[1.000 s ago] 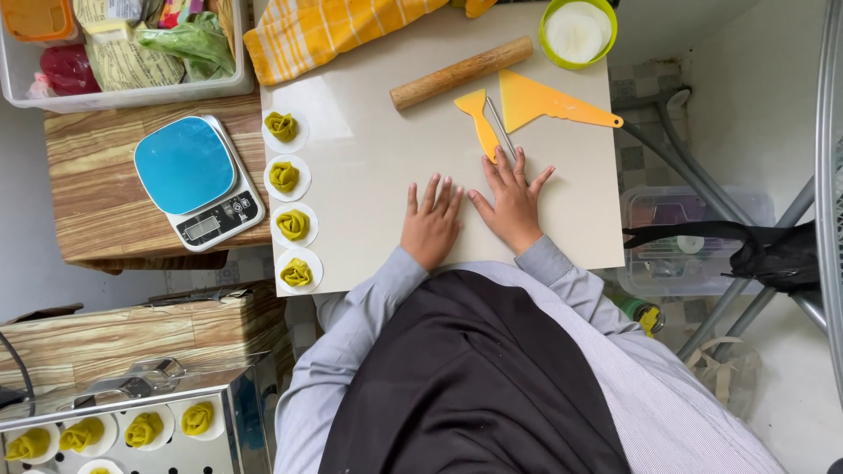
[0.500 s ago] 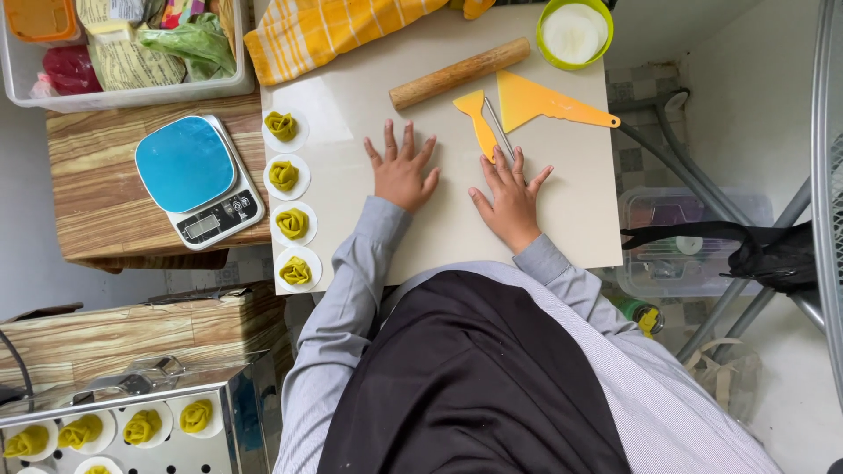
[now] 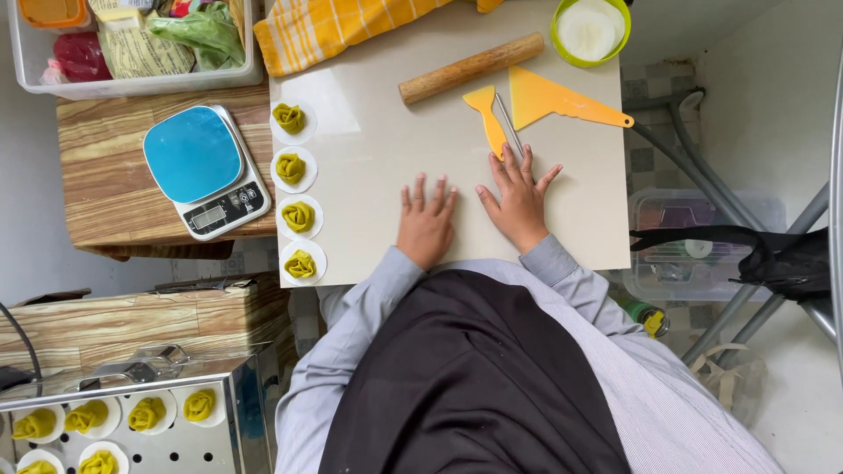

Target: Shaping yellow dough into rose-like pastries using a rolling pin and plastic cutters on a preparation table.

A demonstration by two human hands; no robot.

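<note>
Cream-coloured work board [image 3: 369, 175] — both hands lie flat on it, fingers spread, grasping nothing. Left hand [image 3: 426, 224] rests on bare surface; right hand [image 3: 518, 197] has fingertips touching the yellow scraper [image 3: 488, 118] beside the rolling pin [image 3: 471, 68].

**Yellows, greens and pale surfaces**

The board [image 3: 378, 175] is cream. On its left edge, olive-green dough roses [image 3: 299, 216] sit on white rounds. The scraper [image 3: 558, 99] and spatula [image 3: 488, 118] are yellow-orange; the rolling pin [image 3: 471, 68] is tan wood. The bowl [image 3: 591, 31] is lime green with white inside. The cloth [image 3: 342, 26] is yellow with white checks. The scale [image 3: 205, 169] is white with a blue top. The sleeves [image 3: 553, 263] are grey, the apron [image 3: 465, 377] black.
</note>
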